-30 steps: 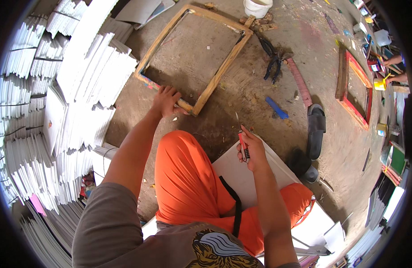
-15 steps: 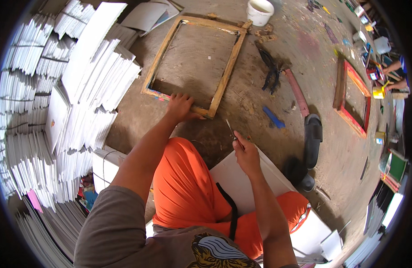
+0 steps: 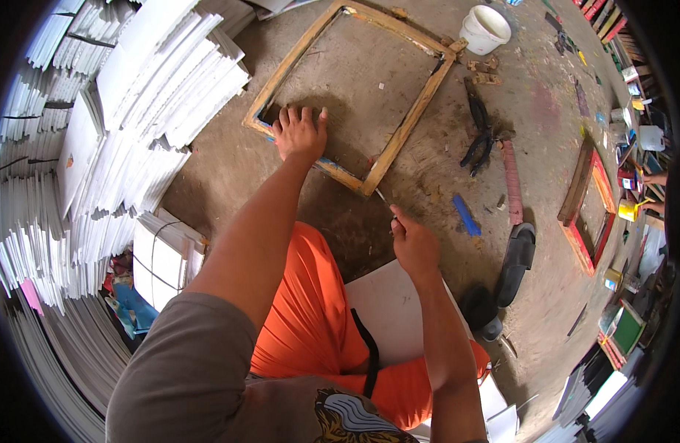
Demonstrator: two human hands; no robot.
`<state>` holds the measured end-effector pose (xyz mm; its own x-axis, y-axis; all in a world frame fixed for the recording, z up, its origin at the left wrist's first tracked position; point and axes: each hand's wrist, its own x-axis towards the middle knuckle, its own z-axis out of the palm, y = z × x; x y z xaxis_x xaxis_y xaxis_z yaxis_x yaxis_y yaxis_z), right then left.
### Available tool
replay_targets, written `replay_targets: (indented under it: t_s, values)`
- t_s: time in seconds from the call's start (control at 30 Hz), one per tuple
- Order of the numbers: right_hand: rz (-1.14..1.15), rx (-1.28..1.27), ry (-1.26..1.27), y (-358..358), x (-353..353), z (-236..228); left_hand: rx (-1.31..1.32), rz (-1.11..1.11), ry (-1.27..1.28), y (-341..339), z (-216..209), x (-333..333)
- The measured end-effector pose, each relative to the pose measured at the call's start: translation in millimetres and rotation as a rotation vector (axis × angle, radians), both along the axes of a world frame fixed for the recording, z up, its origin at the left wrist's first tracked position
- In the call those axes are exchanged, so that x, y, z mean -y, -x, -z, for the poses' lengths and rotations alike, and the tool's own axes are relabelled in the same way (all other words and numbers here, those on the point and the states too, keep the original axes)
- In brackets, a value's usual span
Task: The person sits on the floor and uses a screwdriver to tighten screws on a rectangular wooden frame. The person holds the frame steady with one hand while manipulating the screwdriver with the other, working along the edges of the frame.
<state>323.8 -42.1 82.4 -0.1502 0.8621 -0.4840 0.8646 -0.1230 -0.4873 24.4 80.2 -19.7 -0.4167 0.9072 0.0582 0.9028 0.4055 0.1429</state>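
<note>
left hand (image 3: 299,134) flat and spread wide, pressed down on the near rail of the wooden frame (image 3: 417,111), fingers reaching over into the opening. right hand (image 3: 413,247) closed around a thin pointed tool (image 3: 382,198), tip aimed up toward the frame's near corner and stopping just short of it; kind of tool too small to tell. frame flat on the ground straight ahead of both hands, turned like a diamond, the held rail running from under the left hand down-right to that corner. left hand already on the frame, right hand just beside its near corner, so the line from tool tip to corner is short and slants up-left.

beyond the frame's far corner, a white bucket (image 3: 484,29). right of the frame, black pliers-like tool (image 3: 478,133), a blue strip (image 3: 466,215), a black sandal (image 3: 514,264), and further right a second frame with red edge (image 3: 589,207). left of the frame, tall stacks of white sheets (image 3: 133,111). nearer than the frame, a white board (image 3: 399,314) on orange-clad legs.

bare dirty concrete floor (image 3: 229,162), stained with paint; cluttered workshop, shelves with pots far right of the frame.
</note>
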Motion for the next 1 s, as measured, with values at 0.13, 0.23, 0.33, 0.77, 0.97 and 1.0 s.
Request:
replay_targets:
  t_s: [0.13, 0.23, 0.33, 0.77, 0.97, 1.0]
  values:
    - [-0.03, 0.017, -0.041, 2.1, -3.4, -1.7, 0.021, 0.0, -0.019, -4.0, -4.0, -1.6]
    - [-0.04, 0.006, -0.071, -0.7, -3.3, 3.1, 0.049, 0.004, 0.012, -5.3, -10.9, -3.0]
    - [-0.067, 0.025, -0.093, 0.0, -3.1, 5.9, 0.052, 0.008, 0.007, -2.5, -9.9, -3.5]
    - [-0.215, 0.15, 0.03, 9.7, -20.4, -1.8, -0.011, 0.017, 0.118, -7.7, -11.0, -5.5]
    - [-0.316, 0.24, -0.049, 7.5, -26.5, -16.4, 0.001, 0.02, 0.126, -8.7, -13.9, -4.8]
    - [-0.27, 0.203, -0.034, 6.9, -26.8, -16.2, -0.006, 0.026, 0.121, -8.4, -13.3, -4.7]
